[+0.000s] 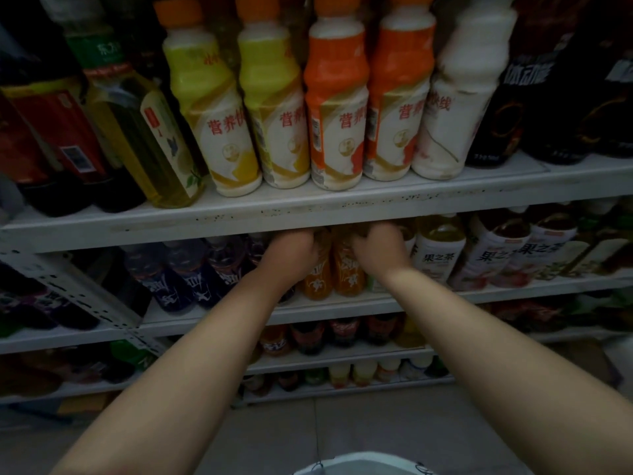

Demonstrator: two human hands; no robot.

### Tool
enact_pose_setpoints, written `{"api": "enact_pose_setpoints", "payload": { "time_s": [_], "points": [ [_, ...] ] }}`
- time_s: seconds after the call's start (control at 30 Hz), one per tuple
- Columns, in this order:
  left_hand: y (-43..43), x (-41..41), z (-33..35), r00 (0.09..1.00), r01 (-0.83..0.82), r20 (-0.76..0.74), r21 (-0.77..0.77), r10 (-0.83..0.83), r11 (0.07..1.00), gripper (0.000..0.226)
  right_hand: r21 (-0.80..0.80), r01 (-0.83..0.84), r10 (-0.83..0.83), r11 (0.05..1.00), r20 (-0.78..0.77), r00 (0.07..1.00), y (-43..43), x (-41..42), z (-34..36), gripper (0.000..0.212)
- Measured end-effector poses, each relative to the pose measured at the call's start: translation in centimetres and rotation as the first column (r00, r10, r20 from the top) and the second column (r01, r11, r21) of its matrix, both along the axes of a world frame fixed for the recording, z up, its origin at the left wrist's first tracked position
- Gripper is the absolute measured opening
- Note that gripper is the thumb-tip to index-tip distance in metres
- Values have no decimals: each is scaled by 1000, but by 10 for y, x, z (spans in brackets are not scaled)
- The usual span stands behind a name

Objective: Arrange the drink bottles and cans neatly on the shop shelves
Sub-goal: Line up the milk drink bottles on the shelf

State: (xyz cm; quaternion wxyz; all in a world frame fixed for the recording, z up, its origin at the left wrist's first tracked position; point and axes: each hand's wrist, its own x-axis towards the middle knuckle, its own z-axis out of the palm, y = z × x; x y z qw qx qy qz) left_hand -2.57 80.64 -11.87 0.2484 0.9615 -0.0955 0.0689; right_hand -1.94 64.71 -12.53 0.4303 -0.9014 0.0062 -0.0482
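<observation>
My left hand (291, 253) grips the left orange bottle (317, 277) and my right hand (376, 250) the right orange bottle (347, 274) on the second shelf (342, 308), so I should pull both forward together, upright and slowly.

"营养快线" – orange-and-white bottle (399, 97), upper shelf | "果之茶" – white-labelled bottle (436, 258), shelf below | other labels blurred

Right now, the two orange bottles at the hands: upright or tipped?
Upright: both orange bottles stand base-down on the shelf, labels vertical. Left hand and right hand hide their caps.
</observation>
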Motion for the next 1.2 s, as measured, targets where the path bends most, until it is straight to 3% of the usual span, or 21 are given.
{"api": "enact_pose_setpoints", "payload": {
  "time_s": [0.1, 0.2, 0.3, 0.37, 0.43, 0.5, 0.57, 0.77, 0.87, 0.97, 1.1, 1.2],
  "points": [
    [-1, -4, 0, 998, -57, 6, -14, 57, 998, 20, 47, 39, -44, 998, 110, 993, -14, -20, -9, 27],
    [-9, -12, -4, 990, -132, 38, -28, 133, 991, 20, 38, 132, -137, 991, 357, 924, -55, -44, -18, 34],
    [-22, -29, -15, 980, -186, 64, -76, 191, 980, 45, -11, 284, -244, 959, 479, 843, -104, -48, -15, 35],
    [-33, -46, -25, 960, -204, 175, -93, 218, 975, 57, -47, 310, -265, 949, 412, 872, -126, -41, -9, 41],
    [-48, -63, -34, 929, -198, 292, -124, 226, 972, 61, -127, 297, -265, 946, 220, 939, -139, -32, -6, 55],
    [-68, -73, -40, 918, -114, 366, -122, 151, 986, 57, -223, 215, -212, 951, 37, 977, -147, -22, -4, 69],
    [-90, -74, -39, 921, 6, 388, -99, 33, 995, 52, -245, 93, -106, 965, -44, 993, -154, -13, -4, 68],
    [-150, -43, -13, 968, -42, 241, -119, 70, 992, 46, -206, -106, 99, 973, -47, 994, -163, 1, 3, 27],
    [-170, -30, -9, 978, -198, 52, -110, 204, 974, 40, -173, -161, 155, 972, -44, 987, -166, 7, 4, 28],
    [-179, -22, -12, 954, -298, -74, -87, 292, 951, 54, -157, -220, 210, 963, -75, 975, -174, 14, 4, 31],
    [-181, -17, -17, 946, -324, -26, 33, 325, 946, 66, -221, -253, 249, 942, -47, 967, -180, 16, 7, 31],
    [-183, -17, -19, 944, -330, 53, 136, 326, 934, 77, -359, -154, 159, 921, -15, 987, -172, 13, 10, 50]
  ]
}}
